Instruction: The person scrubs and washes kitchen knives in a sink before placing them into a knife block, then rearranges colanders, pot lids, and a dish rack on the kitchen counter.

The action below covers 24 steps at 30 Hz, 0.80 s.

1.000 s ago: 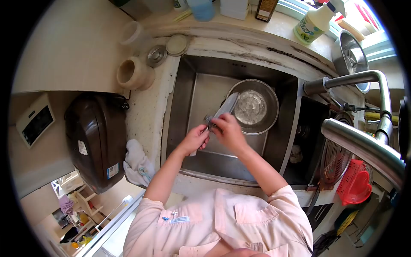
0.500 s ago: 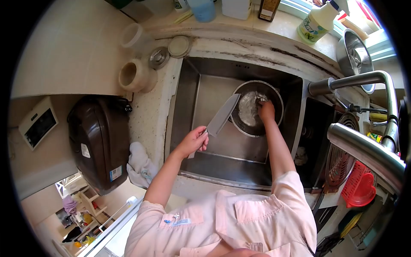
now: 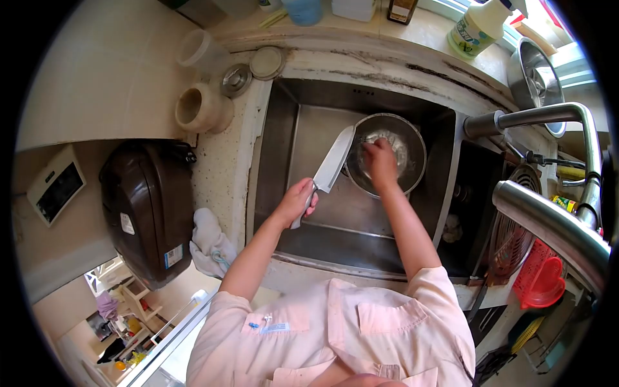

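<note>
Left hand (image 3: 298, 198) grips cleaver (image 3: 333, 161) handle, fist closed, blade over sink (image 3: 284, 142). Right hand (image 3: 380, 161) inside steel bowl (image 3: 412, 138), fingers curled; hold unclear. Best: keep blade edge angled away from right arm.

Left hand (image 3: 298, 198) fisted tight, thumb on top, forearm angled up-right. Right hand (image 3: 380, 162) beyond and right of it, fingers curled downward, arm extended straight.

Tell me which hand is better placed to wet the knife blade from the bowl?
Probably the right hand: it already reaches into the metal bowl in the sink. The left hand grips the knife, blade beside the bowl.
</note>
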Each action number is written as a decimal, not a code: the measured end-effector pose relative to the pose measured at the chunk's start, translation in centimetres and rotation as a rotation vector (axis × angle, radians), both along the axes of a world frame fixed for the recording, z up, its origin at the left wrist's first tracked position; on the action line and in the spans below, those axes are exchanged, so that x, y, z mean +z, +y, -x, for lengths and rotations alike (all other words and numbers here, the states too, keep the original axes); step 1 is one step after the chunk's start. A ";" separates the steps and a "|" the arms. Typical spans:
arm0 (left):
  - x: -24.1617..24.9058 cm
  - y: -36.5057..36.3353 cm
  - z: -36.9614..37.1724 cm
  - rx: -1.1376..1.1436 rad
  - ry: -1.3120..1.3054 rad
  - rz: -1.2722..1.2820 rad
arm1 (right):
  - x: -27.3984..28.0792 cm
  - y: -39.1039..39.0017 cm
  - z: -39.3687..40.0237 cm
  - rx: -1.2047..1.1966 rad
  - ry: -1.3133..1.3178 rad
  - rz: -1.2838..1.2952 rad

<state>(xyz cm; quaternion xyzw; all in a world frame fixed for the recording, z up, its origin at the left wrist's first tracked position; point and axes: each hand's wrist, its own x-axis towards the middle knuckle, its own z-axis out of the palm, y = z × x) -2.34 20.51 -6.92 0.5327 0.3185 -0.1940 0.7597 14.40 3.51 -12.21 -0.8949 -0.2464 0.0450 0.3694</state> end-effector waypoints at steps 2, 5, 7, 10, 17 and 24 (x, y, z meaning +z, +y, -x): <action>0.2 0.0 -0.2 0.005 -0.030 -0.046 | -3.3 -2.0 -2.2 -0.125 -0.120 0.229; 0.4 -0.8 -0.7 0.058 -0.052 -0.093 | -8.1 -4.4 -2.3 -0.134 0.116 0.482; -1.1 -0.7 -0.7 0.059 -0.138 -0.135 | -6.4 -4.3 -3.0 -0.136 0.367 0.235; -1.8 -0.7 -0.9 0.011 -0.116 -0.151 | 1.4 -2.6 -0.2 -0.194 0.155 -0.063; 1.1 -2.1 -0.9 -0.193 -0.064 -0.270 | 8.5 1.5 4.7 0.118 -0.003 -0.072; 1.6 -1.4 1.9 -0.205 -0.008 -0.327 | 0.3 0.2 -0.6 -0.041 -0.039 -0.114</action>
